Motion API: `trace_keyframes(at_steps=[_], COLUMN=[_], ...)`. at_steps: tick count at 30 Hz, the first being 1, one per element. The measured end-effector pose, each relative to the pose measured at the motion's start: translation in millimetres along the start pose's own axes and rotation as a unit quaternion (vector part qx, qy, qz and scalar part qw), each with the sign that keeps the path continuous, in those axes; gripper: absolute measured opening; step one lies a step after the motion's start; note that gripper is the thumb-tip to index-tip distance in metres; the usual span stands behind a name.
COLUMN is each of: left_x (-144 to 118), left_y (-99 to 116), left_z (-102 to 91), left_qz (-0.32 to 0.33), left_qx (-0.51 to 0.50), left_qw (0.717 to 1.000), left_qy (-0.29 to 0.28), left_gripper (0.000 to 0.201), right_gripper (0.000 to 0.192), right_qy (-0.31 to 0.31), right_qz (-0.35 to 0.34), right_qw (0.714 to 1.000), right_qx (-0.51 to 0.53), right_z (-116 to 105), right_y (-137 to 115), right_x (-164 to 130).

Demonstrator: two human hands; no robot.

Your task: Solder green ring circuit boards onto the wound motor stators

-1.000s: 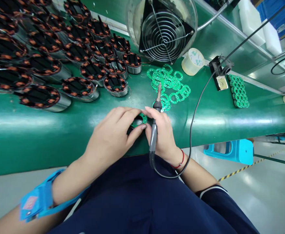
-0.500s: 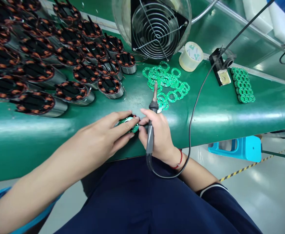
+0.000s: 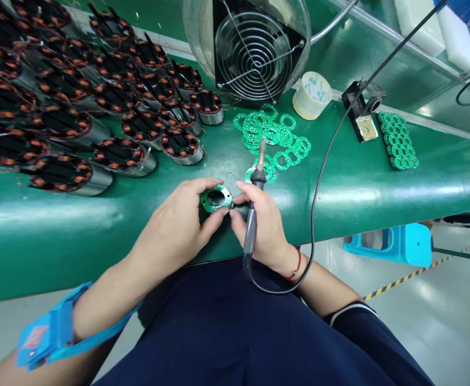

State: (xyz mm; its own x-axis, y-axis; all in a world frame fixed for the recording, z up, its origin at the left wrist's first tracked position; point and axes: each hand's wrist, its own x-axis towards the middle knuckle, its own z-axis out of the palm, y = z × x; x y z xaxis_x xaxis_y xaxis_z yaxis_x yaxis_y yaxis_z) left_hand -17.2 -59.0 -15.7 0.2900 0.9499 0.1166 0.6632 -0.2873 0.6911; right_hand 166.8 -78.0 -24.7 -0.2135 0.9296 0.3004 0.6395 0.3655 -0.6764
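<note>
My left hand (image 3: 176, 222) is closed around the sides of a motor stator, with a green ring-shaped circuit board (image 3: 207, 206) on top. The stator's body is mostly hidden by the board and fingers. In my right hand (image 3: 267, 222) a soldering iron (image 3: 250, 231) lies between the fingers, its metal tip pointing away over the loose boards. My right thumb and a fingertip meet at the board's right edge, by what looks like a dark wire. A pile of green ring circuit boards (image 3: 273, 131) lies just beyond the iron.
Several stators with copper windings (image 3: 74, 174) fill the left of the green bench (image 3: 146, 214). A caged fan (image 3: 256, 64) stands behind, beside a tape roll (image 3: 312, 96). Farther right are an iron stand (image 3: 367, 128) and stacked boards (image 3: 398, 140). The iron's cord (image 3: 314, 214) loops past my right forearm.
My left hand has drawn its fingers back off the board's top to its sides, so the ring shows. The left wrist with its blue strap has come further into view. My right hand barely moved.
</note>
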Motion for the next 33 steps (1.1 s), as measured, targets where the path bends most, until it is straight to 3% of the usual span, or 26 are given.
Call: trace_keyframes(at_steps=[3, 6, 7, 9, 11, 12, 18, 21, 24, 29, 33], left_x=[5, 3, 1, -4, -8, -9, 8, 18, 24, 27, 21], left_y=[-5, -12, -14, -18, -18, -16, 5, 11, 12, 10, 7], left_z=[-1.1, -6.6, -9.8, -18.0, -26.8, -30.7, -35.4, -26.9, -20.0, -20.7, -24.8], left_qz=[0.019, 0.03, 0.024, 0.004, -0.015, -0.024, -0.125, -0.195, -0.226, -0.227, -0.227], left_qx=[-0.04, -0.05, -0.033, 0.024, 0.063, 0.065, -0.109, -0.249, -0.345, -0.364, -0.332], left_qw=[0.999, 0.998, 0.999, 0.999, 0.996, 0.995, 0.986, 0.948, 0.91, 0.9, 0.91], left_qy=[-0.019, -0.017, -0.019, -0.036, -0.062, -0.065, 0.006, -0.012, -0.041, -0.077, -0.102], left_gripper=[0.06, 0.08, 0.079, 0.058, 0.032, 0.029, 0.024, 0.023, 0.026, 0.023, 0.029], right_gripper=[0.05, 0.058, 0.058, 0.054, 0.049, 0.048, 0.051, 0.048, 0.042, 0.039, 0.041], right_qy=[-0.009, -0.08, -0.101, -0.118, -0.106, -0.096, -0.084, -0.085, -0.095, -0.11, -0.089], right_qz=[-0.037, -0.066, -0.074, -0.086, -0.084, -0.08, -0.067, -0.09, -0.131, -0.177, -0.165], right_qw=[0.999, 0.995, 0.992, 0.989, 0.991, 0.992, 0.99, 0.988, 0.985, 0.976, 0.98], right_qx=[-0.006, -0.008, -0.01, -0.013, -0.018, -0.022, -0.091, -0.09, -0.062, -0.055, -0.072], right_z=[-7, -14, -15, -15, -12, -10, -3, -8, -15, -18, -19], right_y=[0, 1, 2, 5, 7, 8, 4, 0, -4, -5, -3], right_x=[9, 21, 24, 29, 30, 30, 24, 24, 27, 33, 32])
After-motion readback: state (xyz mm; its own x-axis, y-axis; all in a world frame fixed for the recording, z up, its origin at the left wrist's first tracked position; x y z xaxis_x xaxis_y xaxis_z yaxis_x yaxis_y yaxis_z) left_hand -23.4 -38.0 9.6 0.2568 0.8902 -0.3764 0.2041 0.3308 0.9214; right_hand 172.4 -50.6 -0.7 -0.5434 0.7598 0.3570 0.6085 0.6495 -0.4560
